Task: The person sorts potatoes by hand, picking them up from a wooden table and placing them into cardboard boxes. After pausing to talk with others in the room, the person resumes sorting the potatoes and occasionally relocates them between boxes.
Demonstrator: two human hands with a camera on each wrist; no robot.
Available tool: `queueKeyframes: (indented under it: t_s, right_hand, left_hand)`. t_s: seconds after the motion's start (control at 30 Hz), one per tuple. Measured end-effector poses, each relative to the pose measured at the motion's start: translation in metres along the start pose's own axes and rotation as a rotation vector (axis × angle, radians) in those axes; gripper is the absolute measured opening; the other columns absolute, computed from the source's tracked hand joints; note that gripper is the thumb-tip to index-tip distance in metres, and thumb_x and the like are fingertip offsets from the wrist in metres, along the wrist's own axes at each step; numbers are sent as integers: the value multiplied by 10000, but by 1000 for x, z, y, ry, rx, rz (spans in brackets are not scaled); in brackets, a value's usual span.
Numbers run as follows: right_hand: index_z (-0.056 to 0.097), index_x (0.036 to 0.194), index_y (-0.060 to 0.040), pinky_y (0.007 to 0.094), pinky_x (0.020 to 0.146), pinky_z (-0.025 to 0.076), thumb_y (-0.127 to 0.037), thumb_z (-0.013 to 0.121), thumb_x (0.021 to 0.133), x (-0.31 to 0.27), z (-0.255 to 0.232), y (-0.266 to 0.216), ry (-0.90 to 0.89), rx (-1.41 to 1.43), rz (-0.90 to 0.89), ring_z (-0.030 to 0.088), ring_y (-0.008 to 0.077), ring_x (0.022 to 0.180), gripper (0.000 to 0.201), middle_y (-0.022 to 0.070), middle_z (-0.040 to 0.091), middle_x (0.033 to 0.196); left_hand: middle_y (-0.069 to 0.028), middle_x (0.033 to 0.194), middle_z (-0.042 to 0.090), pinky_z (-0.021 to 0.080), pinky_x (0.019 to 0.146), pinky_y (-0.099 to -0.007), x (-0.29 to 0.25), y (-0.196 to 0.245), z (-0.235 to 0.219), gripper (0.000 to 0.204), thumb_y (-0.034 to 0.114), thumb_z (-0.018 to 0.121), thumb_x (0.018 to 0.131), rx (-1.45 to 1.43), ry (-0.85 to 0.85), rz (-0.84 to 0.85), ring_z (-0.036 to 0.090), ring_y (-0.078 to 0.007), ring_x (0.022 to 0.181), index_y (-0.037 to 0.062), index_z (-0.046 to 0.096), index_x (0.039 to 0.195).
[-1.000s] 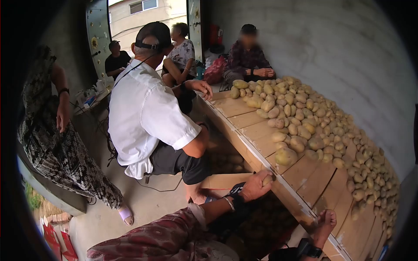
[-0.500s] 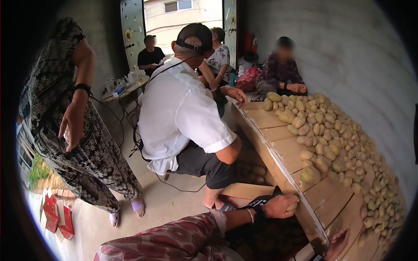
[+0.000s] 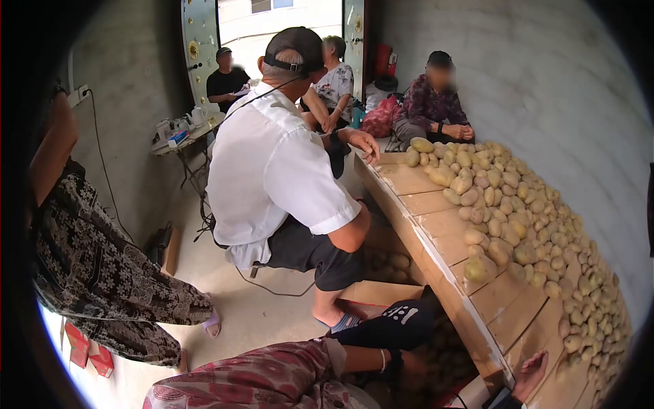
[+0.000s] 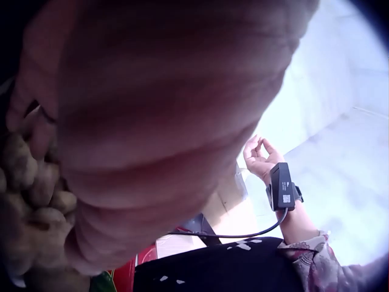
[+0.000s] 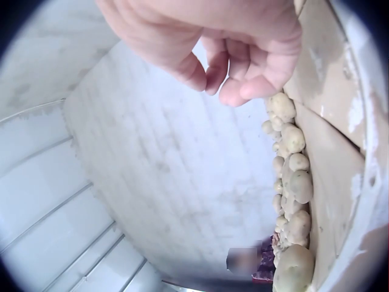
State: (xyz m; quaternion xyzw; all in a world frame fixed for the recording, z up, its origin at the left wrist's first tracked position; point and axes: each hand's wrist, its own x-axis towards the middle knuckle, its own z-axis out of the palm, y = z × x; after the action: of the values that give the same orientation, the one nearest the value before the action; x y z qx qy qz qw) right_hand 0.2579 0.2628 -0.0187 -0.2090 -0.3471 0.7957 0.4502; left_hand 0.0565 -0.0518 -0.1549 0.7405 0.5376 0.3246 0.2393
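Note:
My left hand (image 3: 413,368) reaches down into the dim space beside the wooden platform, over a heap of potatoes (image 3: 446,354). In the left wrist view that hand (image 4: 158,134) fills much of the picture. Its fingers (image 4: 36,100) and thumb stand apart, with potatoes (image 4: 42,182) showing beyond them. My right hand (image 3: 531,377) is near the platform's front edge, palm up. In the right wrist view the right hand (image 5: 237,48) has loosely bent fingers with nothing between them. A large pile of potatoes (image 3: 531,225) covers the far side of the platform (image 3: 436,225).
A person in a white shirt (image 3: 272,157) squats just ahead beside the platform. At the left stands a person in patterned trousers (image 3: 102,259). Several others sit by the doorway and wall. A small table (image 3: 170,148) holds bottles and boxes. A cardboard flap (image 3: 385,293) borders the potato heap below.
My left hand has dropped from the platform's edge into the space below, and the potato it held no longer shows in it. The standing person has shifted left in view.

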Motion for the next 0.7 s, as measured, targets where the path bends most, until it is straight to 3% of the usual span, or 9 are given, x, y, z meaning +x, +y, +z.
queueKeyframes:
  t_s: [0.03,0.1,0.17,0.23,0.33,0.43,0.5,0.57,0.7]
  right_hand:
    - [593,958,-83,147,537,463,-229,562,898,-1,6,1,43,1,10,568,35,643,161,-3,644,854]
    - [592,961,-82,147,537,463,-228,559,900,-1,7,-1,20,1,10,569,37,644,162,-2,642,853]
    - [591,963,-81,147,536,463,-228,557,901,1,6,-1,-8,3,8,569,39,646,163,-1,641,853]
    - [588,962,-81,149,530,459,-229,550,906,9,0,2,6,36,13,569,41,645,163,-2,634,847]
    - [583,958,-75,148,535,461,-226,545,908,11,2,5,-25,23,-9,574,47,652,163,-5,626,845]
    - [578,950,-70,151,524,463,-216,535,913,6,9,5,-28,16,-11,576,51,657,157,-4,621,847]
    - [578,948,-67,155,516,467,-211,529,916,8,4,6,-68,6,-10,579,51,660,155,-2,621,847]
    - [577,947,-65,158,509,471,-206,523,919,11,3,7,-108,-2,-12,581,52,663,154,0,622,846]
    - [572,946,-63,161,498,479,-205,520,919,12,4,8,-52,17,6,586,49,666,154,3,623,839]
  left_hand:
    - [-134,844,585,456,694,-375,8,23,-33,261,189,607,755,0,-4,-1,590,-279,820,40,550,961]
    - [-148,874,581,454,703,-374,22,54,-79,316,128,607,723,-139,-126,-394,582,-295,826,31,536,1016]
    - [-159,936,595,455,773,-403,35,76,-123,318,67,570,714,-149,77,-255,569,-330,921,25,524,1026]
    - [-180,924,585,457,731,-417,44,83,-153,263,41,539,721,-149,382,-159,564,-360,870,17,508,981]
    - [-204,819,569,452,664,-429,43,73,-181,240,-30,457,746,119,729,-246,567,-387,798,50,498,968]
    - [-206,762,569,449,666,-435,29,51,-189,233,-37,430,761,152,844,-448,572,-388,781,70,502,956]
    - [-195,735,571,447,657,-436,18,17,-167,194,-35,434,765,119,896,-447,575,-387,766,70,513,907]
    - [-195,743,579,441,652,-441,17,15,-167,149,-18,437,771,48,1095,-436,576,-388,761,65,528,855]
    - [-193,754,587,438,650,-437,19,32,-168,160,-21,428,756,122,922,-622,575,-384,768,61,544,831]
